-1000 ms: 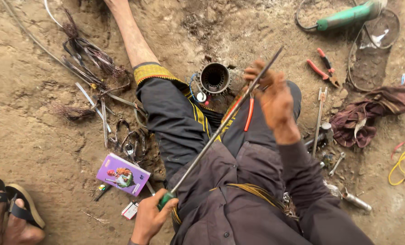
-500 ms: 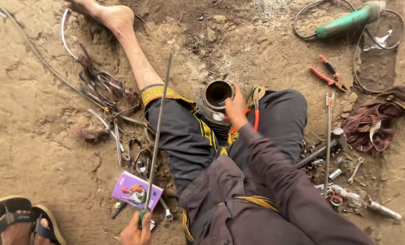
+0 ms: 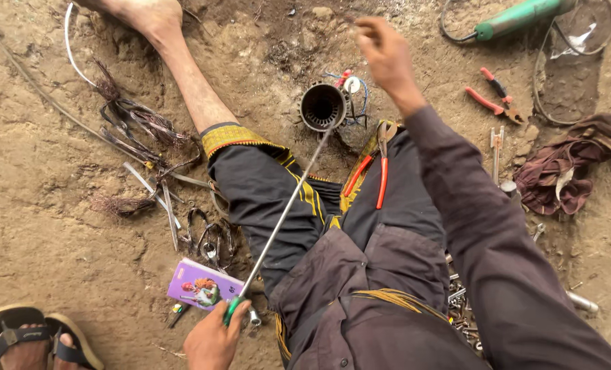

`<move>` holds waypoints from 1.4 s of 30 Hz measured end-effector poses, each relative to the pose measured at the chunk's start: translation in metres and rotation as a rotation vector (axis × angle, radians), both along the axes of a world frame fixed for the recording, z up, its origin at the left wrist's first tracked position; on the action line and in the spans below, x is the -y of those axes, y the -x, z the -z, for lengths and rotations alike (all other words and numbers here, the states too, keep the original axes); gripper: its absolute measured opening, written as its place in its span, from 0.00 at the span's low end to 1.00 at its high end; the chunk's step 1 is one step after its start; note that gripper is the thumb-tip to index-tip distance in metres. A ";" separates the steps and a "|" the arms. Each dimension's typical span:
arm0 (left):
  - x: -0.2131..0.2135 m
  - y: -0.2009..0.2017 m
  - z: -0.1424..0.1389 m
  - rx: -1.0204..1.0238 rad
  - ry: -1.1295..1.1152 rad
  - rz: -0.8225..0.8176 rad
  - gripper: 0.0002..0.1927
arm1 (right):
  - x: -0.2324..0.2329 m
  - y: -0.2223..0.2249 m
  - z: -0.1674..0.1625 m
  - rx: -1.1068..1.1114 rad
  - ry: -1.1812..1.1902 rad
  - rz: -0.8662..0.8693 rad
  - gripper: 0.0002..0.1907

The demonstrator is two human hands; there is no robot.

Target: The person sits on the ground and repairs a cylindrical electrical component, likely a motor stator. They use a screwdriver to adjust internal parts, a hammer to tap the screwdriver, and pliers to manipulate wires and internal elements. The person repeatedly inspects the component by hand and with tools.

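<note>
At the lower left of the frame, a sandalled foot (image 3: 25, 339) of another person is standing on the dirt. Just right of it, a purple packet (image 3: 201, 284) is lying within reach. The left hand (image 3: 213, 342) is clenching the green handle of a long screwdriver (image 3: 285, 205), angling its shaft up so the tip is meeting the cylindrical motor housing (image 3: 322, 106) at upper centre. Red-handled pliers (image 3: 377, 168) are resting on the lap. The right hand (image 3: 384, 51) is raised at the top, fingers pinched; whether it is holding anything cannot be told.
</note>
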State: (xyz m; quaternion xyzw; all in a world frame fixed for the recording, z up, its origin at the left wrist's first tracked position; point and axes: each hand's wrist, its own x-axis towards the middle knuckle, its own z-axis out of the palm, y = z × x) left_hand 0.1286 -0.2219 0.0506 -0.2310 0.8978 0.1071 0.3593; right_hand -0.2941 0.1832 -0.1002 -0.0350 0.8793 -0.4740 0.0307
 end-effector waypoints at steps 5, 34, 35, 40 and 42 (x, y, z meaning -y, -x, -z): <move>-0.017 0.022 -0.001 -0.006 -0.069 -0.053 0.28 | -0.042 -0.097 -0.012 0.210 0.173 0.094 0.15; -0.016 0.024 0.079 -0.216 -0.409 -0.023 0.31 | -0.012 -0.274 0.016 0.601 -0.721 0.032 0.30; -0.017 0.023 0.078 -0.224 -0.365 -0.036 0.31 | -0.004 -0.273 0.021 0.557 -0.748 0.012 0.32; -0.015 0.020 0.072 -0.228 -0.298 0.005 0.33 | 0.031 -0.274 0.030 0.290 -0.808 0.014 0.44; -0.013 0.019 0.071 -0.260 -0.290 0.018 0.33 | 0.036 -0.276 0.029 0.377 -0.863 0.049 0.49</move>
